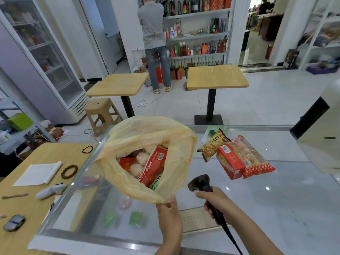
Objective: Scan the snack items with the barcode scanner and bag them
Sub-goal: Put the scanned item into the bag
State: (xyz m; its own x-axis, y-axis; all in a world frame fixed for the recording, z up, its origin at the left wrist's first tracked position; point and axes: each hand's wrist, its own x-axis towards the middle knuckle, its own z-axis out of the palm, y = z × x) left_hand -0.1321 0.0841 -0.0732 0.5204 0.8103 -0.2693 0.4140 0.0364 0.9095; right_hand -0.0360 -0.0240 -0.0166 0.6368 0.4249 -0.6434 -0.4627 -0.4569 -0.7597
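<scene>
Three snack packs lie on the glass counter (276, 190) to the right of the bag: a yellow snack pouch (213, 146), a red box (230, 163) just beside it, and a clear cracker pack (252, 155) touching the box's far side. Your left hand (170, 216) pinches the near rim of the yellow plastic bag (143, 137), which gapes open with red and white packets inside. Your right hand (217, 203) is closed around the grip of the black barcode scanner (199, 182), its head tilted toward the bag.
</scene>
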